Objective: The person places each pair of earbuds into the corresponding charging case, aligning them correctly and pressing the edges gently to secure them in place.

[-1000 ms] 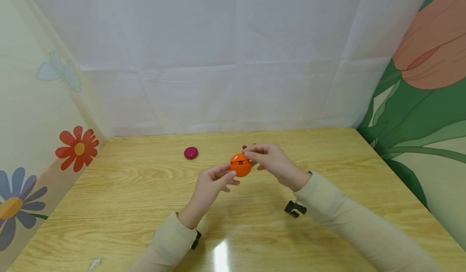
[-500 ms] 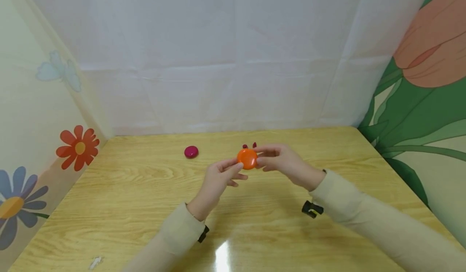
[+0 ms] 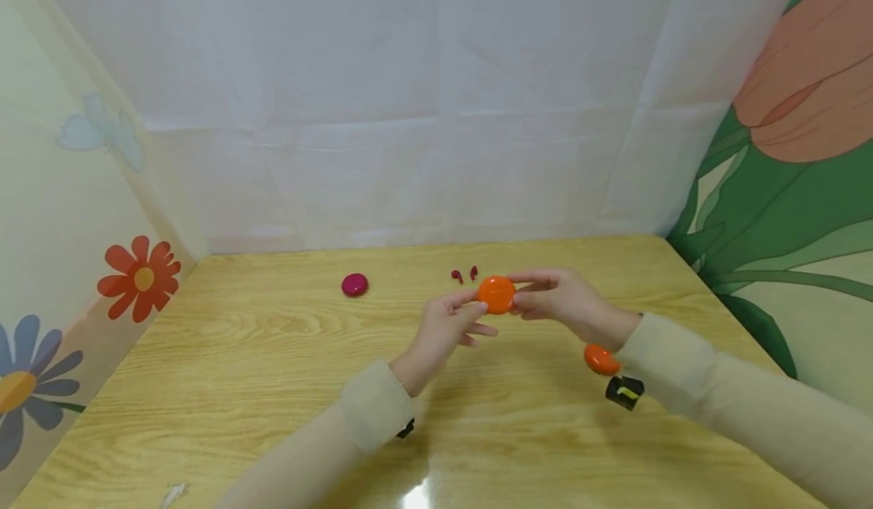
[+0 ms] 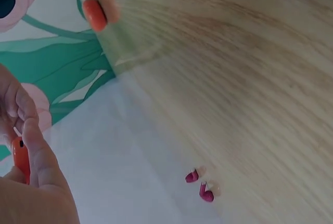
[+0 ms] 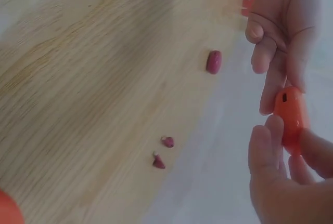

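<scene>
**Both hands hold one orange shell, and a second one now lies on the table**

Since the earlier frames, both hands have slid to the right, and a second orange piece (image 3: 601, 359) has come into view on the table (image 3: 273, 357) — it lies just under the right wrist, at about 5 o'clock from the hands.

The left hand (image 3: 446, 329) pinches the orange shell (image 3: 496, 295) from its 9 o'clock side with thumb and first finger, while the other fingers hang loose. The right hand (image 3: 562, 304) pinches the same shell from its 3 o'clock side, fingers curled round the edge. The shell is up in the air, above the middle of the table.

Two tiny dark red earbuds (image 3: 464, 274) lie near, at 11 o'clock from the shell. A dark red round case (image 3: 355, 285) sits well apart, at 9 o'clock. Behind the table hangs a white sheet (image 3: 423, 107) — a flower picture (image 3: 139, 276) is at far left.
</scene>
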### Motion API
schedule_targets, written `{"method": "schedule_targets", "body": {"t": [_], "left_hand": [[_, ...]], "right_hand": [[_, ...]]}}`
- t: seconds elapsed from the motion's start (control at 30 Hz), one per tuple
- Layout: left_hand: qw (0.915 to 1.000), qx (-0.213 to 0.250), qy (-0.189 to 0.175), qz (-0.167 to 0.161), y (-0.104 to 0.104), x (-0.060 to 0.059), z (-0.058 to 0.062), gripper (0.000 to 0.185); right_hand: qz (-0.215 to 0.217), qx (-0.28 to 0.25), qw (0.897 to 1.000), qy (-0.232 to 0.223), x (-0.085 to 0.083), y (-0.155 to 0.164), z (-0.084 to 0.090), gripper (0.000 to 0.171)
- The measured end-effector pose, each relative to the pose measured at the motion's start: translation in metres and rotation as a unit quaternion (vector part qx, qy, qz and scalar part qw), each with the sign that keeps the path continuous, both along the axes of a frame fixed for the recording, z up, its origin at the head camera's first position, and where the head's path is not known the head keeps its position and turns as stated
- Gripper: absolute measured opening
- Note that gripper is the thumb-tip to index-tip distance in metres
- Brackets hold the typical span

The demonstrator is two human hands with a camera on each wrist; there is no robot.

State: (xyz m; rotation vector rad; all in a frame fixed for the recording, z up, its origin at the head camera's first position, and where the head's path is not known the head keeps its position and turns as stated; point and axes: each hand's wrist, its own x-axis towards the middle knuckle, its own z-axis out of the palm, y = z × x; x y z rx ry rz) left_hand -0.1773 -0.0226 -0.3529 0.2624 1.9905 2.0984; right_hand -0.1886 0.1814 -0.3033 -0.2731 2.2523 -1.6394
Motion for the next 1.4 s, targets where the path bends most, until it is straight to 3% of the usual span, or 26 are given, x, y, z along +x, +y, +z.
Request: {"method": "schedule_targets", "body": {"t": [0.5,0.83,1.1,1.4], "left_hand": [[0.9982,0.038,-0.042,0.017,0.038,-0.006,-0.012,0.044],[0.9908,0.081,-0.108,0.017,0.062,-0.011,-0.011,0.042],[0.9883,0.091,-0.121,0.020,0.081,-0.017,-0.021,0.040],[0.9868,0.096,-0.129,0.015,0.095,-0.019,-0.025,0.037]], "right_hand": [[0.003,-0.008,1.000,-0.027,-0.010,0.034,-0.008,0.052],[0.031,0.012,0.999,-0.035,-0.023,0.058,-0.010,0.055],[0.042,0.014,0.998,-0.051,-0.029,0.075,-0.017,0.056],[0.050,0.003,0.997,-0.054,-0.033,0.090,-0.024,0.056]]}}
